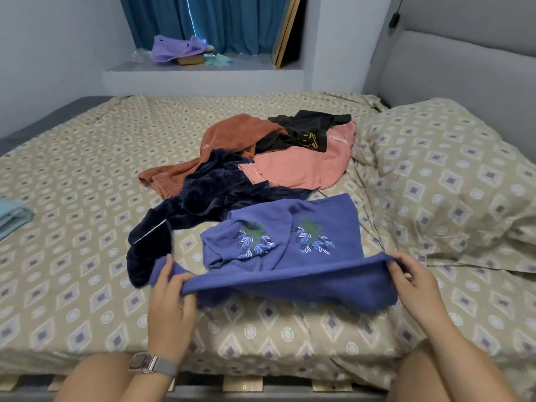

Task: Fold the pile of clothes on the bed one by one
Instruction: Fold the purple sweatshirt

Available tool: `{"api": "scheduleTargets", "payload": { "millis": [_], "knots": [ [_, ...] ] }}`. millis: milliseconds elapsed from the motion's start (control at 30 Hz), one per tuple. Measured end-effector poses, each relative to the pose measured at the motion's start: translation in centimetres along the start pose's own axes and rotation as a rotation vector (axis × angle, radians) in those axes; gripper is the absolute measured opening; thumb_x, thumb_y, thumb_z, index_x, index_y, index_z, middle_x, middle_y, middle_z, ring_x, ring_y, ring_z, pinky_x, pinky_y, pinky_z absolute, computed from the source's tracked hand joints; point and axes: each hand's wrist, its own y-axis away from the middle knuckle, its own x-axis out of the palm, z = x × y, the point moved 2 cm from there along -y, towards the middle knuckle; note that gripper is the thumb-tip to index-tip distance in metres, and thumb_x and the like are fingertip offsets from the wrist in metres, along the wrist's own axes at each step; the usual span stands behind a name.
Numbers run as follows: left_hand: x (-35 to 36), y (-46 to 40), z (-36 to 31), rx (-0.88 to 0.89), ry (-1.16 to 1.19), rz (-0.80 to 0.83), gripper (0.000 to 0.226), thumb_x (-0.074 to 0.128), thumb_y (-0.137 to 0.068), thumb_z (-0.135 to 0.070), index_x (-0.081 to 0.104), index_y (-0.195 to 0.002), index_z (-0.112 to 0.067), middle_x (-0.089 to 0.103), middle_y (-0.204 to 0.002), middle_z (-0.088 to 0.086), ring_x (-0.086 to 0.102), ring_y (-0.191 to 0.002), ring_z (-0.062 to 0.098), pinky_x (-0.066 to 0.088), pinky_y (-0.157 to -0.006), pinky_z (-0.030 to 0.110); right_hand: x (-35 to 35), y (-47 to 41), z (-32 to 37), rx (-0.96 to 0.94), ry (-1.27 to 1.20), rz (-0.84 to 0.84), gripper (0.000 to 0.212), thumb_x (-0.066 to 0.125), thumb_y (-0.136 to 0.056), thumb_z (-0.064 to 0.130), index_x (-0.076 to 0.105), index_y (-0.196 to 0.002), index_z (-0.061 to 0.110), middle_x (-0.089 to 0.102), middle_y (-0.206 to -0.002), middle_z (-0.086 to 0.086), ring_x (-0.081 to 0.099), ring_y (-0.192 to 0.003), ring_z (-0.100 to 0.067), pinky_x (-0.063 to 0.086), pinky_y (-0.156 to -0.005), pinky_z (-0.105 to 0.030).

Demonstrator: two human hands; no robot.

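A blue sweater (290,250) with leaf embroidery on both sleeves lies on the bed (87,175), just in front of the pile of clothes (261,158), and its near hem is lifted off the sheet. The left hand (171,303) pinches the hem's left corner, fingers curled over the cloth and thumb beneath; a watch (145,363) sits on that wrist. The right hand (414,285) grips the hem's right corner in the same way, so the edge stretches taut between the two hands. Both sleeves are folded in across the sweater's body, side by side. Behind the sweater, a navy velvet garment (203,198) trails toward its left edge, with a rust garment (229,134), a pink shirt (301,166) and a black garment (304,129) heaped beyond. To the sweater's right rests a pillow (446,181); far to its left, a folded light-blue item (13,217) sits at the bed's edge.
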Motion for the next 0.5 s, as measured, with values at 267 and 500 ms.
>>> {"api": "scheduleTargets", "payload": {
  "millis": [267,500],
  "knots": [
    [2.4,-0.7,2.5,-0.293,-0.041,0.220,0.024,0.064,-0.080,0.009,0.069,-0.085,-0.014,0.048,-0.133,0.029,0.028,-0.141,0.038,0.034,-0.103,0.050,4.6,0.0,-0.6,0.011,0.332,0.349,0.035,0.062,-0.093,0.016,0.055,-0.063,0.031,0.057,-0.061,0.021,0.051,-0.063,0.000,0.037,-0.063,-0.015],
    [0.9,-1.6,2.7,-0.306,-0.025,0.197,0.027,0.071,-0.080,0.002,0.069,-0.079,-0.025,0.066,-0.109,0.009,0.047,-0.129,0.031,0.041,-0.093,0.036,5.0,-2.1,0.8,0.153,-0.026,-0.048,0.016,0.053,-0.097,0.005,0.065,-0.099,0.015,0.067,-0.098,-0.005,0.060,-0.089,-0.014,0.044,-0.080,-0.026]
  ]
}}
